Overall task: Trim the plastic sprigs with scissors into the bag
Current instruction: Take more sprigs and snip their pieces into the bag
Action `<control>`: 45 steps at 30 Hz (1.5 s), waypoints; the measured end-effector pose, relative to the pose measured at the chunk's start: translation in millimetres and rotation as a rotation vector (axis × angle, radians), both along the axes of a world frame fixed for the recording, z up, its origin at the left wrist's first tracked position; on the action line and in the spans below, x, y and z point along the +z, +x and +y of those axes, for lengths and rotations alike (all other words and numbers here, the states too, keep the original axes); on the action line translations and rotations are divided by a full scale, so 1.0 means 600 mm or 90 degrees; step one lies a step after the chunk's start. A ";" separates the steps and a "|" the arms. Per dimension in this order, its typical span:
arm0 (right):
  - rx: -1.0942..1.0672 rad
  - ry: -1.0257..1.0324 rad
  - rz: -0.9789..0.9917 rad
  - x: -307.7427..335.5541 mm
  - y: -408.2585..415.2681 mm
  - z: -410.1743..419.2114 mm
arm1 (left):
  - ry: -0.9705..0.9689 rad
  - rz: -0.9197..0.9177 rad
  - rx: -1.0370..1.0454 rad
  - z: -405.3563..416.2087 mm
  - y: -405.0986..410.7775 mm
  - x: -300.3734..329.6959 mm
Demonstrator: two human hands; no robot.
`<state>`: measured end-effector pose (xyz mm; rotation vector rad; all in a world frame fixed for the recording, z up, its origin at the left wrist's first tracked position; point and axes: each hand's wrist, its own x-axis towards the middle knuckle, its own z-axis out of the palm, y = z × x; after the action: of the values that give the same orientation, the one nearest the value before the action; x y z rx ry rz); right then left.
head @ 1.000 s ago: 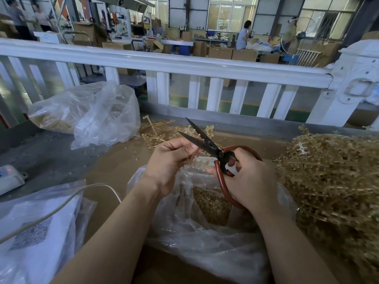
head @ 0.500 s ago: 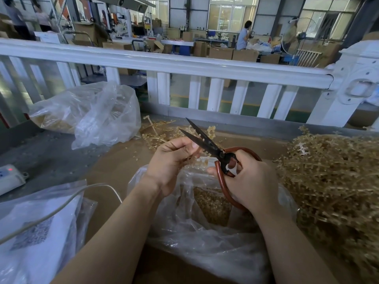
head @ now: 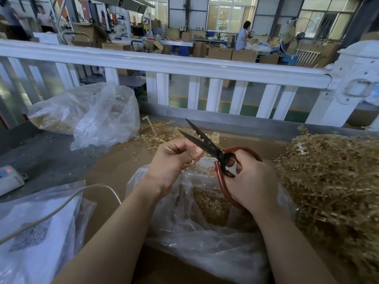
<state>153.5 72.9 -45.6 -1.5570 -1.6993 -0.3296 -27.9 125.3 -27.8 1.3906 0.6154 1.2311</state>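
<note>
Pinching a sprig (head: 197, 159), the left hand (head: 174, 160) holds it under the scissors (head: 207, 143).

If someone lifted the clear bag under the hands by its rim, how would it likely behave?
The clear bag would probably sag and fold, since its thin film is crumpled and slumped. The trimmed bits pooled inside would likely pull the bottom down and shift. Its glossy surface may be slippery.

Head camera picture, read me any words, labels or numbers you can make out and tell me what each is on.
No text reads clearly.
Flat bag at lower left: a dark square printed patch, like a QR code, too blurred to read.
Signs on machines at the back: too small to read.
Scissors: no marking visible.
</note>
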 end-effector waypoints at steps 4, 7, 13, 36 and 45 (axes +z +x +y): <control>0.002 -0.020 -0.005 -0.008 0.005 0.002 | 0.007 0.012 -0.002 0.003 -0.003 -0.001; 0.010 -0.018 0.004 -0.008 0.005 0.004 | -0.007 -0.011 -0.019 0.004 -0.006 0.000; 0.012 -0.026 0.007 -0.013 0.009 0.008 | 0.027 -0.038 0.020 0.003 -0.011 0.006; 0.037 -0.022 0.024 -0.013 0.008 0.007 | 0.059 0.021 -0.010 0.007 -0.007 0.001; 0.038 -0.053 0.028 -0.004 0.006 0.002 | 0.070 0.023 -0.001 0.000 -0.002 0.004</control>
<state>157.0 74.4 -48.0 -1.5587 -1.7400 -0.1950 -29.1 125.5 -25.2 1.5076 0.5779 1.2564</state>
